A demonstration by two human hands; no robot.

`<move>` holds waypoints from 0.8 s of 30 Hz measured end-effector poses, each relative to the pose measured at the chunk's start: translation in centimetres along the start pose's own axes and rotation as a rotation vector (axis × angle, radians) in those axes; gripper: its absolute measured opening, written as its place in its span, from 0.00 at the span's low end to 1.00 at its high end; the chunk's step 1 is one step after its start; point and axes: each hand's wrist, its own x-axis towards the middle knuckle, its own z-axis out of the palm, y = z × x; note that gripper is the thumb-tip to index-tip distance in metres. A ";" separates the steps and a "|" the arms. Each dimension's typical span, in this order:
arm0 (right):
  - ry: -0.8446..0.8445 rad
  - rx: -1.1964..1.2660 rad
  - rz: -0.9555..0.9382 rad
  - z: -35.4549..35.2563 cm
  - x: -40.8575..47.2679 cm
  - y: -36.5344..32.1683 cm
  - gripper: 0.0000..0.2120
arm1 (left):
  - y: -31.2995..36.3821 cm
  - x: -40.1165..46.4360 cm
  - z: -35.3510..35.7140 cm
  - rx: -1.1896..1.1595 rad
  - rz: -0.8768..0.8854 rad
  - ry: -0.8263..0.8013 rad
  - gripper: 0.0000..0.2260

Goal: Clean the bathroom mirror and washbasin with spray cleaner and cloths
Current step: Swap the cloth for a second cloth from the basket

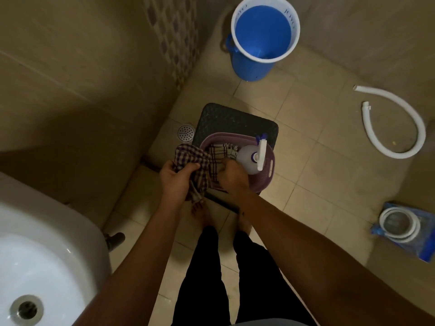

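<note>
Gripping a dark checked cloth (pixel 191 161), the left hand (pixel 175 178) is clenched around the bunched fabric, which drapes down past the wrist just outside the near-left edge of a purple plastic basket (pixel 270 171). The right hand (pixel 231 177) reaches into that basket with its fingers curled down onto a lighter checked cloth (pixel 217 158) lying inside; whether it has actually pinched the fabric cannot be told from this angle. A clear spray bottle (pixel 247 158) with a white and blue trigger head lies on its side in the basket's right half, touching the lighter cloth and just beside the right hand. The basket sits on a dark woven-pattern stool (pixel 226 118) standing on the beige tiled floor (pixel 306 137), with a round metal floor drain (pixel 186 132) just left of the stool. At the lower left, the white washbasin (pixel 47 243) fills the corner, well apart from the hands. A blue bucket (pixel 261 38) with a white rim stands at the far side near the wall, a loose white hose (pixel 404 128) curls on the floor to the right, and a second coiled hose in blue packaging (pixel 402 229) lies nearer. The person's bare feet and dark trousers show below the arms.
</note>
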 end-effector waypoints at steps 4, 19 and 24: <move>-0.114 0.681 0.056 -3.2 -3.6 -2.4 0.13 | 1.5 -1.3 0.5 -0.038 -0.010 -0.067 0.10; -0.394 1.155 -0.239 -15.3 -13.2 -7.6 0.18 | 8.3 -12.0 -1.3 -0.210 0.177 -0.294 0.23; -0.459 1.118 -0.387 -17.0 -17.3 -9.3 0.29 | 9.5 -17.0 -3.0 -0.274 0.349 -0.304 0.18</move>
